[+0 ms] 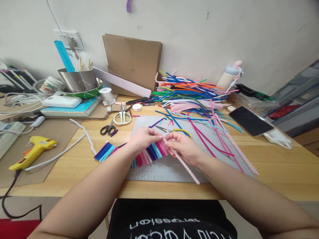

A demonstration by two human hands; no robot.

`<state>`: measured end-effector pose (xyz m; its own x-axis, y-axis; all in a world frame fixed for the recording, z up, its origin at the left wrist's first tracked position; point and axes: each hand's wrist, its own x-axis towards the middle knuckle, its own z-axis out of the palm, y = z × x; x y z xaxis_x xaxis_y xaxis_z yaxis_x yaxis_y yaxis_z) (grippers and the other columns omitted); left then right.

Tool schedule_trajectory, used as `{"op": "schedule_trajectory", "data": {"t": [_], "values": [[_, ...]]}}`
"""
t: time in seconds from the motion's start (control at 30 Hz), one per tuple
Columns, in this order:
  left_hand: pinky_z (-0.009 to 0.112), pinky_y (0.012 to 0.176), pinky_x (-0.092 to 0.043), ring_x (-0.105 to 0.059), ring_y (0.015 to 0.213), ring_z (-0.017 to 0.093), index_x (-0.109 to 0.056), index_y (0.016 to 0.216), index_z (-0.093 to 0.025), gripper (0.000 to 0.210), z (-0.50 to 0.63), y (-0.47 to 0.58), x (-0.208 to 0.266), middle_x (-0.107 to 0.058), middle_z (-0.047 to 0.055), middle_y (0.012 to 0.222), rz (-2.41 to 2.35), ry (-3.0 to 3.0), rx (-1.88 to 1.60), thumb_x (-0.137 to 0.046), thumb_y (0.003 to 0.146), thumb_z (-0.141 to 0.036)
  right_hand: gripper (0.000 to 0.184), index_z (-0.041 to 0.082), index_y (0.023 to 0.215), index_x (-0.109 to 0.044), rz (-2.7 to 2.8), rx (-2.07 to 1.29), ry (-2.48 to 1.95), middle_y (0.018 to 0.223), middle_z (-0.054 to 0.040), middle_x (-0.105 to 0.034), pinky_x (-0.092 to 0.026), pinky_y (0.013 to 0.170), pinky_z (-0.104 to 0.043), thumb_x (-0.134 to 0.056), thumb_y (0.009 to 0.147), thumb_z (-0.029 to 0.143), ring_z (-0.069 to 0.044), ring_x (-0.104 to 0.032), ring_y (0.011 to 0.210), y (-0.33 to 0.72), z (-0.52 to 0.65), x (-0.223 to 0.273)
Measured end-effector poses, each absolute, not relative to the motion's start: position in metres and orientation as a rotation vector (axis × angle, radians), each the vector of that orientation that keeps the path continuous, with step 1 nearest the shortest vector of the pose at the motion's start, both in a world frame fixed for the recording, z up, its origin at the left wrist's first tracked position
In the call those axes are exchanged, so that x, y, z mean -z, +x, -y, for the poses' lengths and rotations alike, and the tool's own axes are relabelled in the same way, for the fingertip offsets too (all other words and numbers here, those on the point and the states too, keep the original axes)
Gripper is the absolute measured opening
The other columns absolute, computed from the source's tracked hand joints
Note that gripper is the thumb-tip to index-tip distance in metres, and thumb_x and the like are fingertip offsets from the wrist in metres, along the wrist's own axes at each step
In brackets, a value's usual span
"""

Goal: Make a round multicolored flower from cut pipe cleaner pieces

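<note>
My left hand [147,139] is closed, its fingertips pinching near the top of a pale pink pipe cleaner [185,166]. On the same pipe cleaner my right hand [183,146] is closed too, and its long free end slants down to the right over the grey cutting mat [154,174]. Below my left hand hangs a row of short folded pipe cleaners [144,157] in blue, pink, red and purple; part of the row lies behind my left wrist. Just behind my fingertips are yellow-handled pliers [183,131].
A pile of coloured pipe cleaners [189,89] lies at the back. White scissors [122,117] and black scissors [108,128] rest left of the mat. A yellow glue gun [35,149] lies far left, a phone [250,121] to the right. Cardboard [132,63] leans on the wall.
</note>
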<state>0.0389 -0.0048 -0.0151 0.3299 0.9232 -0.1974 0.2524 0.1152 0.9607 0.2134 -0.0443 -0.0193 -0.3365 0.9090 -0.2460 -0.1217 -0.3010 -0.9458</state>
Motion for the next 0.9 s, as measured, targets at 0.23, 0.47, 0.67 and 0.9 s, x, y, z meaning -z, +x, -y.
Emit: {"op": "schedule_trajectory", "data": {"t": [0.23, 0.47, 0.67, 0.9], "values": [[0.024, 0.057, -0.038, -0.049, 0.054, 0.009, -0.067, 0.068, -0.014, 0.026, 0.003, 0.036, 0.011, -0.062, -0.001, 0.059, -1.141, 1.316, -0.739, -0.075, 0.059, -0.036, 0.027, 0.017, 0.073, -0.049, 1.383, -1.680, -1.197, 0.053, 0.0044, -0.057, -0.033, 0.037, -0.018, -0.067, 0.073, 0.036, -0.006, -0.048, 0.037, 0.223, 0.042, 0.018], [0.022, 0.052, -0.031, -0.041, 0.049, 0.007, -0.067, 0.070, -0.013, 0.028, 0.001, 0.030, 0.009, -0.056, -0.002, 0.055, -1.061, 1.312, -0.715, -0.073, 0.060, -0.038, 0.027, 0.017, 0.070, -0.048, 1.519, -1.711, -1.209, 0.047, 0.0068, -0.052, -0.031, 0.037, -0.017, -0.067, 0.073, 0.035, -0.005, -0.044, 0.034, 0.234, 0.039, 0.005], [0.022, 0.051, -0.032, -0.043, 0.049, 0.007, -0.065, 0.067, -0.012, 0.024, -0.001, 0.030, 0.008, -0.056, -0.002, 0.055, -1.089, 1.309, -0.750, -0.073, 0.059, -0.034, 0.027, 0.016, 0.074, -0.054, 1.625, -1.753, -1.326, 0.057, 0.0010, -0.061, -0.032, 0.034, -0.016, -0.056, 0.081, 0.043, -0.007, -0.051, 0.036, 0.232, 0.042, 0.005], [0.022, 0.053, -0.037, -0.048, 0.054, 0.009, -0.063, 0.072, -0.014, 0.021, -0.004, 0.034, 0.020, -0.058, -0.002, 0.061, -1.149, 1.544, -0.928, -0.065, 0.070, -0.035, 0.027, 0.016, 0.071, -0.052, 1.576, -1.676, -1.342, 0.056, 0.0012, -0.061, -0.031, 0.032, -0.015, -0.051, 0.083, 0.040, -0.006, -0.051, 0.036, 0.217, 0.048, 0.009]]}}
